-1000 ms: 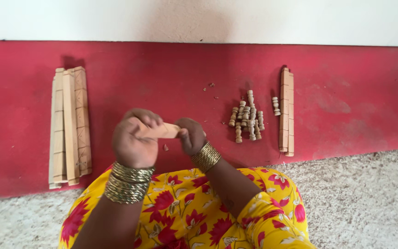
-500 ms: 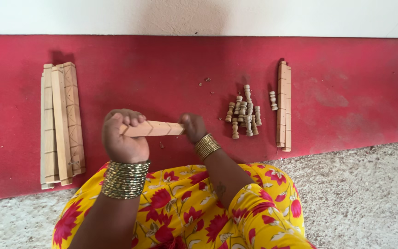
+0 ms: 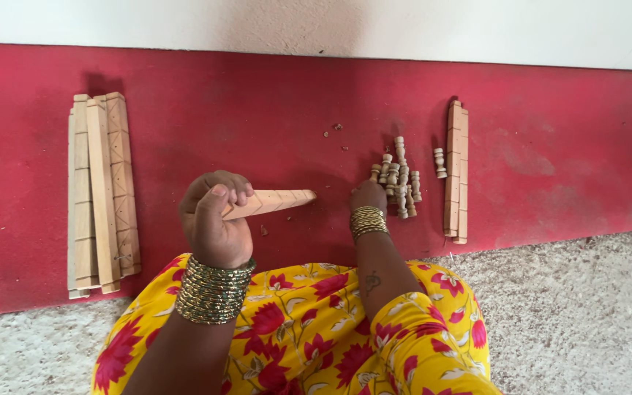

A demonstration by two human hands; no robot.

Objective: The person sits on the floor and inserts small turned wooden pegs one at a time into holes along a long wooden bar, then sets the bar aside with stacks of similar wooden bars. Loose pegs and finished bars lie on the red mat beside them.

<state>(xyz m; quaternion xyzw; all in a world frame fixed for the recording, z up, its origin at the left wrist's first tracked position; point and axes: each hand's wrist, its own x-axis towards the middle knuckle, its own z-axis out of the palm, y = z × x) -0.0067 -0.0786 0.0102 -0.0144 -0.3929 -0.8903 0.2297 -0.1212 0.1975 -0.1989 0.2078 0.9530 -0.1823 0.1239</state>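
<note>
Your left hand (image 3: 213, 219) is closed around one carved wooden strip (image 3: 268, 202), held level at frame centre; your right hand (image 3: 369, 196) reaches the pile of small turned pegs (image 3: 396, 175) just right of centre, its grip hidden, so I cannot tell; no peg looks fitted yet; a stack of strips (image 3: 102, 194) waits left, two more strips (image 3: 455, 172) right.

A stack of carved wooden slats (image 3: 102, 192) lies left on the red floor (image 3: 565, 168), two upright slats (image 3: 456, 172) right, gravel-flecked floor (image 3: 587, 314) nearer
</note>
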